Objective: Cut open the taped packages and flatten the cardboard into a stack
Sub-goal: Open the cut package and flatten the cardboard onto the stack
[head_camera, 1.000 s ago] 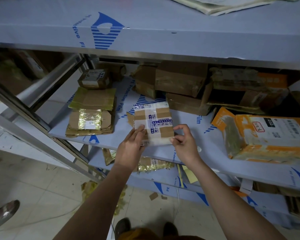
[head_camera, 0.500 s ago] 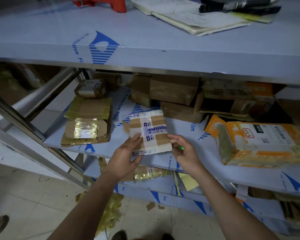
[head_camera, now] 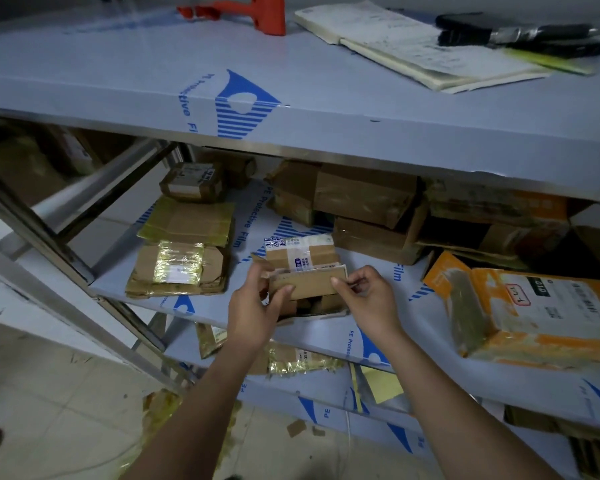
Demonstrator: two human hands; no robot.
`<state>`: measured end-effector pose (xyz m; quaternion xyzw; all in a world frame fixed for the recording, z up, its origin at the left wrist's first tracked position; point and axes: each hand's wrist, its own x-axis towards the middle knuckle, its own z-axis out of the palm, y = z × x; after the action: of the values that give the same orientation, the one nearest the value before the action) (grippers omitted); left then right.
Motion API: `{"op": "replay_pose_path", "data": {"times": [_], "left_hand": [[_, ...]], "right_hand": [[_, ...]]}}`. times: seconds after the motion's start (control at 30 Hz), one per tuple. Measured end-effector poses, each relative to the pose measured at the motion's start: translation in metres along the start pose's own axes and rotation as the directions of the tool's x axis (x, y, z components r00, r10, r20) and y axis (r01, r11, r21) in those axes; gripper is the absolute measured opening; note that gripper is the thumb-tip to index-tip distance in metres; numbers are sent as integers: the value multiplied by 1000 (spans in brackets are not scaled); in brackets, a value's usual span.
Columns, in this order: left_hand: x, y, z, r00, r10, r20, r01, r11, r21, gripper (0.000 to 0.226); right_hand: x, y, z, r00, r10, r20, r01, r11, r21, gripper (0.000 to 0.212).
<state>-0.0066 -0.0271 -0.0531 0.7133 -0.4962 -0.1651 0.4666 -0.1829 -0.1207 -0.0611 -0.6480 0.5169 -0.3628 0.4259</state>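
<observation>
**Two hands gripping one small box**

Both hands are holding the small taped box (head_camera: 305,271) over the middle shelf (head_camera: 326,337). Left hand (head_camera: 257,310) is curling round its left end; right hand (head_camera: 368,299) is pinching the brown flap's right edge.

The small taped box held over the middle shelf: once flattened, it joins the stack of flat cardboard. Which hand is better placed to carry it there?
Left, probably. The left hand grips the small taped box on the side nearer the stack of flat cardboard; the right hand would cross over.

box (head_camera: 305,282): matt cardboard, glossy tape | shelf (head_camera: 326,344): smooth film, probably plastic
</observation>
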Motion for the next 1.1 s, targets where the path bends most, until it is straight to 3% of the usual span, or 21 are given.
{"op": "replay_pose_path", "data": {"times": [0.13, 0.27, 0.37, 0.5, 0.6, 0.77, 0.9, 1.1], "left_hand": [[7, -5, 9, 958, 287, -14, -268, 909, 318, 12], [7, -12, 13, 945, 296, 137, -326, 857, 399, 29], [6, -22, 6, 947, 225, 230, -278, 932, 231, 38], [5, -25, 9, 955, 129, 267, -144, 989, 40, 52], [5, -24, 14, 968, 109, 227, -129, 989, 77, 63], [2, -29, 16, 977, 103, 186, -120, 990, 81, 68], [0, -27, 16, 983, 81, 165, -72, 996, -55, 65], [-1, -33, 11, 972, 91, 217, -84, 996, -40, 67]], "right_hand": [[5, 2, 8, 998, -39, -59, 41, 998, 46, 19], [-3, 15, 8, 990, -90, -104, 96, 994, 52, 6], [-19, 24, 8, 978, -175, -118, 178, 984, 12, 17], [-36, 27, 18, 940, -202, -276, 211, 977, 5, 30], [-42, 29, 22, 959, -201, -202, 203, 979, -7, 36], [-51, 44, 26, 988, -92, -125, 66, 978, -198, 41], [-47, 37, 27, 990, -53, -128, 20, 970, -242, 34], [-34, 14, 31, 986, 30, -164, -102, 888, -449, 58]]}}
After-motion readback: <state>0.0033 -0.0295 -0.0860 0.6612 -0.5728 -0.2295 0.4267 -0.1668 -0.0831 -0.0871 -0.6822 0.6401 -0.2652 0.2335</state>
